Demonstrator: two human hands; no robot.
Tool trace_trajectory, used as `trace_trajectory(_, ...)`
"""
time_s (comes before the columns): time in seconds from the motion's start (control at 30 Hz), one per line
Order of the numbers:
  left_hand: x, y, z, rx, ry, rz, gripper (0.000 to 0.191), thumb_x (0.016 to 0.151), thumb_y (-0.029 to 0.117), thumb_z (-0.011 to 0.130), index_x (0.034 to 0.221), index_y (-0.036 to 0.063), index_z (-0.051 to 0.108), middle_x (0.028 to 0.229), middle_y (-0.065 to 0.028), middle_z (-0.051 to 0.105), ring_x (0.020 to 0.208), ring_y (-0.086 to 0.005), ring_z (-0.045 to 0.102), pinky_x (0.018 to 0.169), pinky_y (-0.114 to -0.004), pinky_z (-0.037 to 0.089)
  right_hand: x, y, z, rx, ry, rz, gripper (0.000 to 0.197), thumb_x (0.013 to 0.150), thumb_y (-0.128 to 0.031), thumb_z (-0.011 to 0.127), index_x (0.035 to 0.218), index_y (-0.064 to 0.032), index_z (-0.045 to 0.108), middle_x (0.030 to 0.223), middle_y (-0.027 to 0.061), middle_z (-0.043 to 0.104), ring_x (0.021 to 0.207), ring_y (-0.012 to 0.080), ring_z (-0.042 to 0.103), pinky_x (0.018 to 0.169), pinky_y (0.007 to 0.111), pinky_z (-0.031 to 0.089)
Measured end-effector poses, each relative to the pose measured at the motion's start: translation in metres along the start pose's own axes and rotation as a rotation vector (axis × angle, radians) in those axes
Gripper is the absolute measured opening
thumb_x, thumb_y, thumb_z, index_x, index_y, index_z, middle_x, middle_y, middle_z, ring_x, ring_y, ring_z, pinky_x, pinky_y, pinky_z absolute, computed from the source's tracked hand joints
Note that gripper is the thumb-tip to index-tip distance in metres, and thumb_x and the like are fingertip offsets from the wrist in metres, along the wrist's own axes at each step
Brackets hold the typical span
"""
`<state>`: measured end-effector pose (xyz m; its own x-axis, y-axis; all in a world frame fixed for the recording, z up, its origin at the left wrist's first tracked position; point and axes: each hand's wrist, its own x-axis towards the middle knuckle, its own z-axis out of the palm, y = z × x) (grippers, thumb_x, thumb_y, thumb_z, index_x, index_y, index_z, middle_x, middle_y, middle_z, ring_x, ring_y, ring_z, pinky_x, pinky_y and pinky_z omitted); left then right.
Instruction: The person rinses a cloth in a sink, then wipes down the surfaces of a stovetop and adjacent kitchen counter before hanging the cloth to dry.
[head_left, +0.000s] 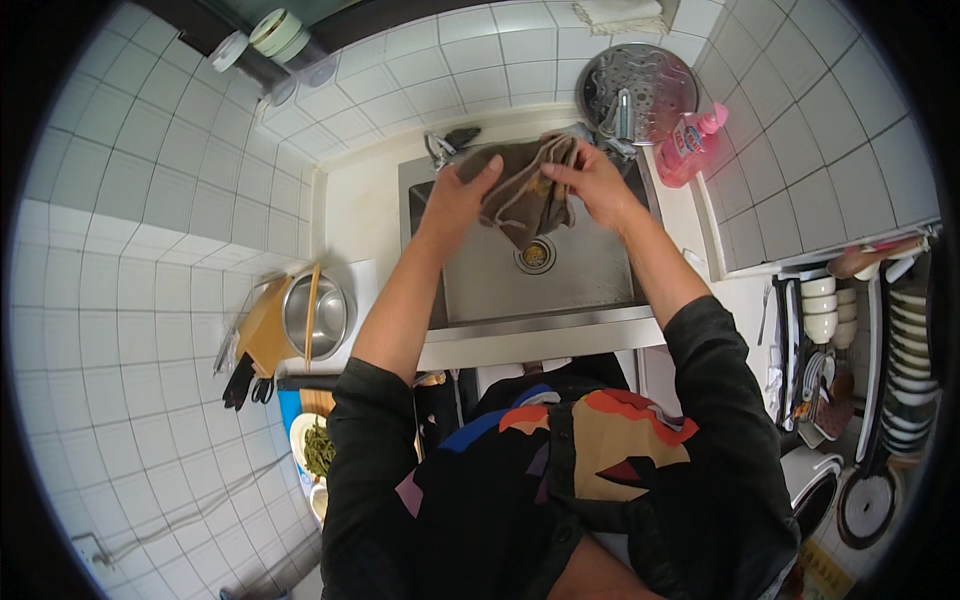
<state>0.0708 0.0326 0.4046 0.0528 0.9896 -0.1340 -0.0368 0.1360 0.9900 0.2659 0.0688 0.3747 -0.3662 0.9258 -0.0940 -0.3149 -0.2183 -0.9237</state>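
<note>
A brown cleaning cloth (525, 184) with a pale stitched edge hangs in folds over the stainless steel sink (480, 281). My left hand (469, 187) grips its left side, thumb on top. At the upper right of the cloth, my right hand (592, 180) pinches it between thumb and fingers. Below the cloth's lowest corner, the sink drain (535, 256) shows yellowish bits in its strainer. A chrome faucet (439, 148) stands at the sink's back left, partly behind my left hand.
A pink soap pump bottle (684, 150) and a round perforated metal tray (637, 90) stand at the back right. On the left are a steel pot (330, 315) with chopsticks (312, 315) across it and a wooden knife block (264, 330). Stacked bowls (819, 311) fill a right-hand rack.
</note>
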Motion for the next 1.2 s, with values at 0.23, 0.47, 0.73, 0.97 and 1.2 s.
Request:
trace_trajectory(0.23, 0.011, 0.034, -0.028, -0.099, 0.111, -0.060, 0.039, 0.085, 0.035, 0.057, 0.096, -0.0017, 0.059, 0.086, -0.0072, 0.063, 0.073, -0.0126, 0.058, 0.064, -0.026, 0.047, 0.024, -0.020, -0.006, 0.027, -0.198, -0.004, 0.036, 0.082, -0.006, 0.059, 0.116, -0.0090, 0.049, 0.101, 0.0014, 0.058, 0.091, 0.0086, 0.054, 0.079, 0.025, 0.045)
trace_trajectory(0.47, 0.009, 0.078, -0.016, -0.250, 0.172, -0.120, 0.039, 0.087, 0.033, 0.055, 0.103, -0.0016, 0.053, 0.096, -0.0125, 0.061, 0.083, -0.0199, 0.060, 0.072, -0.033, 0.051, 0.035, -0.039, 0.001, -0.772, -0.324, -0.456, 0.045, 0.066, 0.003, 0.065, 0.106, -0.0150, 0.056, 0.111, 0.0055, 0.052, 0.093, 0.0160, 0.054, 0.075, 0.026, 0.045)
trace_trajectory(0.73, 0.025, 0.077, -0.037, -0.198, 0.312, -0.074, 0.038, 0.087, 0.033, 0.055, 0.102, -0.0018, 0.054, 0.098, -0.0110, 0.060, 0.082, -0.0187, 0.060, 0.073, -0.032, 0.050, 0.051, -0.075, 0.016, -0.564, -0.190, -0.870, 0.019, 0.069, 0.004, 0.056, 0.085, -0.0051, 0.050, 0.092, 0.0045, 0.054, 0.082, 0.0140, 0.053, 0.066, 0.025, 0.044)
trace_trajectory(0.97, 0.026, 0.070, -0.015, 0.320, 0.315, 0.453, 0.056, 0.077, 0.030, 0.066, 0.121, 0.0005, 0.048, 0.116, -0.0141, 0.053, 0.106, -0.0203, 0.048, 0.089, -0.031, 0.039, 0.075, -0.118, 0.055, -0.807, -0.165, -0.625, 0.012, 0.075, -0.005, 0.054, 0.087, -0.0061, 0.051, 0.068, 0.0019, 0.052, 0.059, 0.0099, 0.046, 0.056, 0.024, 0.040)
trace_trajectory(1.2, 0.041, 0.100, 0.015, 0.555, 0.271, 0.339, 0.064, 0.065, 0.023, 0.073, 0.119, 0.0039, 0.046, 0.102, -0.0153, 0.060, 0.090, -0.0253, 0.059, 0.078, -0.031, 0.046, 0.097, -0.138, 0.057, -1.044, -0.205, -0.691, 0.014, 0.072, -0.011, 0.056, 0.086, -0.0065, 0.055, 0.059, 0.0028, 0.051, 0.055, 0.0135, 0.049, 0.052, 0.028, 0.040)
